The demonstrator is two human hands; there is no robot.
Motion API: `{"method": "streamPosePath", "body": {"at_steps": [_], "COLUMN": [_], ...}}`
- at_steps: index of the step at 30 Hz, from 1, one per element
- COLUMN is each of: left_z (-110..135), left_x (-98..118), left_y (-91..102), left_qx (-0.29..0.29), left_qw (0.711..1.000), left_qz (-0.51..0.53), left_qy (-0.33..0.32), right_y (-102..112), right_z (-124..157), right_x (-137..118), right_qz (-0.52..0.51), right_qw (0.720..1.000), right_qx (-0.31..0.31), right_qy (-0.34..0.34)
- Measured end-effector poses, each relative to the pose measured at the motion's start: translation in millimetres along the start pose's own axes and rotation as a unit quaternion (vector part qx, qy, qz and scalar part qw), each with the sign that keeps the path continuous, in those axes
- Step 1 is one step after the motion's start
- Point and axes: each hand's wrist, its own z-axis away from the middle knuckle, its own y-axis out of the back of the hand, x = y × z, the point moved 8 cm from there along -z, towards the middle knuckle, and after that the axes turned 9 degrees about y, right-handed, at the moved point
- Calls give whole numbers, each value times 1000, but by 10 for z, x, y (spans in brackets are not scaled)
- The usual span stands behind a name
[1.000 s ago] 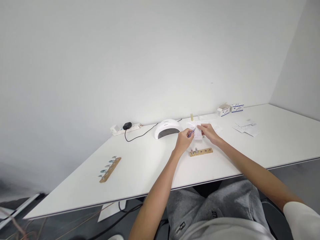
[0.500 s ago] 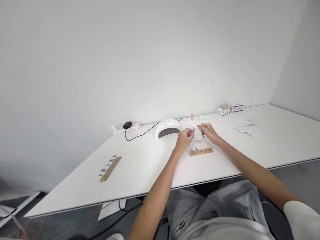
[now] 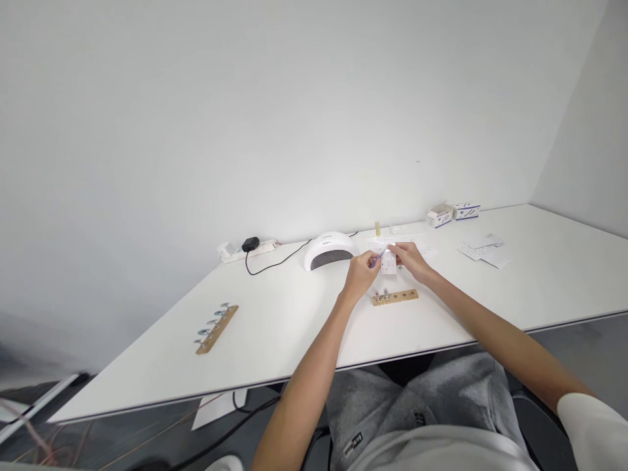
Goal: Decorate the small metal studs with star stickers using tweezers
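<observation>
Held up over the table, a white sheet of small nail stickers (image 3: pixel 388 265) hangs from my right hand (image 3: pixel 409 256), whose fingers pinch its right edge. My left hand (image 3: pixel 361 269) is closed around slim purple tweezers (image 3: pixel 377 258), whose tip points at the upper part of the sheet. The tip's exact contact is too small to make out. Just below the hands lies a wooden nail-display strip (image 3: pixel 400 296) with round dark spots; a couple of small nail tips (image 3: pixel 386 294) stand at its left end.
A white nail lamp (image 3: pixel 331 243) stands left of my hands, its cable running to a power strip (image 3: pixel 265 247). Another wooden strip (image 3: pixel 218 330) with several nail tips lies far left. More sheets (image 3: pixel 485 252) and small boxes (image 3: pixel 440 214) are on the right.
Almost nothing differs. Both hands keep the same hold on the sheet and tweezers; the view has shifted very slightly.
</observation>
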Motion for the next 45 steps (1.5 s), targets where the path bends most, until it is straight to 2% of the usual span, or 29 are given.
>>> {"method": "streamPosePath", "body": {"at_steps": [45], "left_z": [-16], "left_x": [-53], "left_y": [-18], "left_qx": [-3], "left_qw": [1000], "left_qz": [-23], "left_qy": [0], "right_y": [-17], "right_z": [-15], "right_x": [117], "right_qz": [-54], "right_qw": [997], "right_qx": [-21], "right_qy": [-55]}}
